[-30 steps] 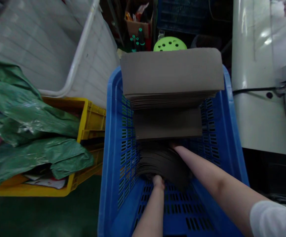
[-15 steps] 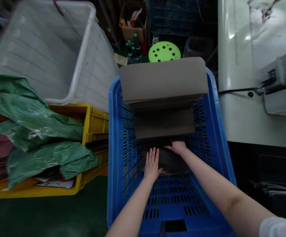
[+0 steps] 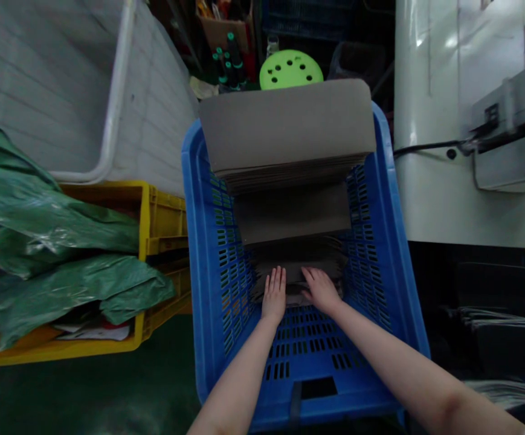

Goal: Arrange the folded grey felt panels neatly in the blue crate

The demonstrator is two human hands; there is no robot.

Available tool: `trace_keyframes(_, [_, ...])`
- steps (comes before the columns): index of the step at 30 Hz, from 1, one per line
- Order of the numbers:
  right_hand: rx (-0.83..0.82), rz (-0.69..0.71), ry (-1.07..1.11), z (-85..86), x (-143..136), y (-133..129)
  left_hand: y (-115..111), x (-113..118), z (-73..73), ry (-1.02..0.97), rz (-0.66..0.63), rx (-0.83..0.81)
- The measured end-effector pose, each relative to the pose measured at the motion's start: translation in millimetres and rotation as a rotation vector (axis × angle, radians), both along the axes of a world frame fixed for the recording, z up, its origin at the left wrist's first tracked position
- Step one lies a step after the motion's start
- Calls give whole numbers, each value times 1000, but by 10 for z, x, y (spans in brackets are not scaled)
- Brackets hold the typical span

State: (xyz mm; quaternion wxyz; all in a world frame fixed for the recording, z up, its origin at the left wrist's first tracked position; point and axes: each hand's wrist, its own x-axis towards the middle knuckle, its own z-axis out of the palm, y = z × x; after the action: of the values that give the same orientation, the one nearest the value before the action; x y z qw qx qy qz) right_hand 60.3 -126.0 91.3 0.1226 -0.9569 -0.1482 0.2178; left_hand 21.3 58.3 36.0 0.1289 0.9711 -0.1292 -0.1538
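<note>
Cluttered workshop floor surrounds a blue crate (image 3: pixel 393 241), where the left hand (image 3: pixel 274 296) and right hand (image 3: pixel 321 290) lie flat, fingers spread, side by side on a low stack of dark card sheets (image 3: pixel 298 269) at its bottom. Behind them, a taller cardboard stack (image 3: pixel 284 124) fills the crate's far end. A yellow bin (image 3: pixel 162 211) holding green plastic sheeting (image 3: pixel 54 229) stands left.

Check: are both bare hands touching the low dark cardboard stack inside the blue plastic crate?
Touching. Head view: left hand and right hand lie flat on the low dark cardboard stack, no gap.
</note>
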Motion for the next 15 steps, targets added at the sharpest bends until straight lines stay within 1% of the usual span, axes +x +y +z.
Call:
trace_keyframes(1, [-11, -3, -3, -46, -98, 14, -17, 18, 11, 2, 10, 3])
trace_keyframes(3, [-41, -31, -43, -136, -192, 28, -50, 88, 43, 4, 45, 17])
trace_keyframes(5, [-56, -51, -91, -193, -173, 26, -77, 181, 81, 1, 75, 35])
trace_keyframes(8, [-83, -62, -103, -206, -83, 14, -103, 278, 127, 4, 76, 51])
trace_keyframes(11, [-111, -23, -66, -180, -73, 23, -113, 239, 159, 28, 47, 59])
trace_keyframes(15, [-116, 91, 7, -185, -161, 49, -105, 64, 164, 74, 2, 73])
